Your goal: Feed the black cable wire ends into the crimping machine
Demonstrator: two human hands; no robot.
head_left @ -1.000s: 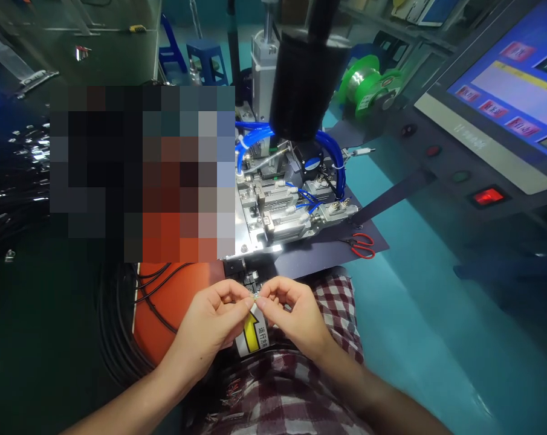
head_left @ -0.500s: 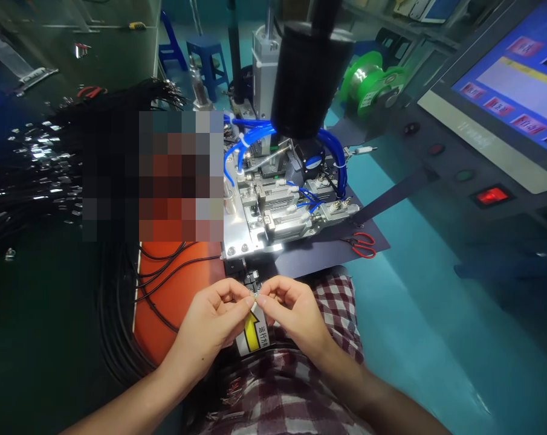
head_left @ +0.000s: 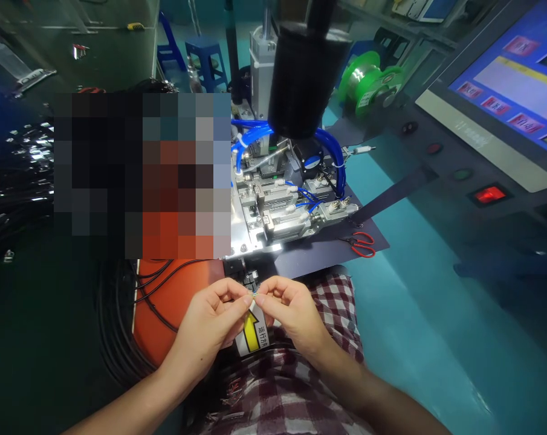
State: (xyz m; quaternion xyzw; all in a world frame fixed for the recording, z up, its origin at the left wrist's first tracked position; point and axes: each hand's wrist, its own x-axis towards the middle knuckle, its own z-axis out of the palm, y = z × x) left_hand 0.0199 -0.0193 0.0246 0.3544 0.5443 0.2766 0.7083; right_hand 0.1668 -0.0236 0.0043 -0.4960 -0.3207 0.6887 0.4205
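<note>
My left hand (head_left: 219,314) and my right hand (head_left: 291,311) meet at the fingertips in front of the machine. Each is closed in a pinch, thumb against forefinger. Between the tips shows a tiny shiny bit (head_left: 254,295), too small to name. Just below the fingers is a white label (head_left: 263,332) with a yellow arrow (head_left: 251,336), partly covered by my left fingers. A small black fixture (head_left: 251,278) on the machine's near end sits right behind the fingertips.
The metal machine (head_left: 291,223) with blue air tubes (head_left: 341,163) stands ahead. Red-handled scissors (head_left: 362,244) lie at its right. Black cables (head_left: 153,308) cross the orange surface (head_left: 187,290) at left. A control screen (head_left: 518,84) and a green spool (head_left: 361,81) are at right.
Both hands keep their pinch in nearly the same place. The view has shifted very slightly, and the blurred patch at left covers a larger area.
</note>
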